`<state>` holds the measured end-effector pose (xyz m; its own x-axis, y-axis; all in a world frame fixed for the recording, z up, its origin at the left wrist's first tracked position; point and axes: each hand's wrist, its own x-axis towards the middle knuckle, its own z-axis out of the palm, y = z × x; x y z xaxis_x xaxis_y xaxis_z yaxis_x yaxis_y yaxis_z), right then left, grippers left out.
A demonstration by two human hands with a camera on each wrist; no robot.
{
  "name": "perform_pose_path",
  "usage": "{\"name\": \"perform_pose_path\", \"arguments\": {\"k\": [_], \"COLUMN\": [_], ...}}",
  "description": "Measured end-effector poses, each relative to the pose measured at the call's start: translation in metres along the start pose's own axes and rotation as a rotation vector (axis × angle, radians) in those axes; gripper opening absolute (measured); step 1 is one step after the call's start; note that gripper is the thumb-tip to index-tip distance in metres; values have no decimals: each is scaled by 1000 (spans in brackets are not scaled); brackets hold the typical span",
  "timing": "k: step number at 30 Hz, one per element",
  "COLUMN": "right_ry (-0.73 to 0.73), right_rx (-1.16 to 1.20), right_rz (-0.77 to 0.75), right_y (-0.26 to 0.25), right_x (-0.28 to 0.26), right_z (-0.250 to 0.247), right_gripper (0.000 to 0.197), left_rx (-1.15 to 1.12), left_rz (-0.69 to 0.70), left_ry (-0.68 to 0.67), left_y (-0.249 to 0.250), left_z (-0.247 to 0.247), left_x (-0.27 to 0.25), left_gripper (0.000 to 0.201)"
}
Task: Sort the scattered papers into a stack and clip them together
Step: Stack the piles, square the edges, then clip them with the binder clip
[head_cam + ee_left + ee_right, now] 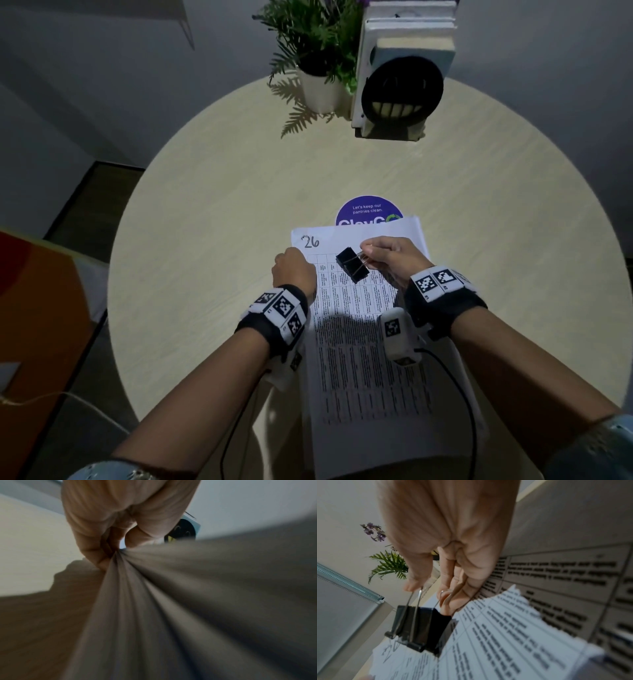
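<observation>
Our left hand pinches the papers at their 10 o'clock corner. Our right hand holds the black clip just above them.

Purple sticker half hidden under the paper stack; its big word unreadable. Stack's near end cut off by frame edge. Left-wrist view blurred; left hand probably pinching the sheets.

Round pale wooden table under a spotlight, grey wall behind.
</observation>
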<state>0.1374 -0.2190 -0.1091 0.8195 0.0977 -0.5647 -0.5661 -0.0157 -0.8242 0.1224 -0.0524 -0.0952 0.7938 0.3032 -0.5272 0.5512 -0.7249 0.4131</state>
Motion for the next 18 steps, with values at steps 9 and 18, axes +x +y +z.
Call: {"name": "perform_pose_path", "arguments": {"k": [9,18], "right_ry": [2,4], "right_rx": [-7,-11], "right_rz": [-14,-23], "right_y": [2,5], "right_x": [-2,-1], "right_z": [-1,-1], "right_gripper": [26,27], "left_rx": [-114,-406], "left_rz": [-102,-134], "left_ry": [-114,-174], "left_y": [10,12], "left_z": [-6,2], "left_x": [5,8], "left_gripper": [40,46]}}
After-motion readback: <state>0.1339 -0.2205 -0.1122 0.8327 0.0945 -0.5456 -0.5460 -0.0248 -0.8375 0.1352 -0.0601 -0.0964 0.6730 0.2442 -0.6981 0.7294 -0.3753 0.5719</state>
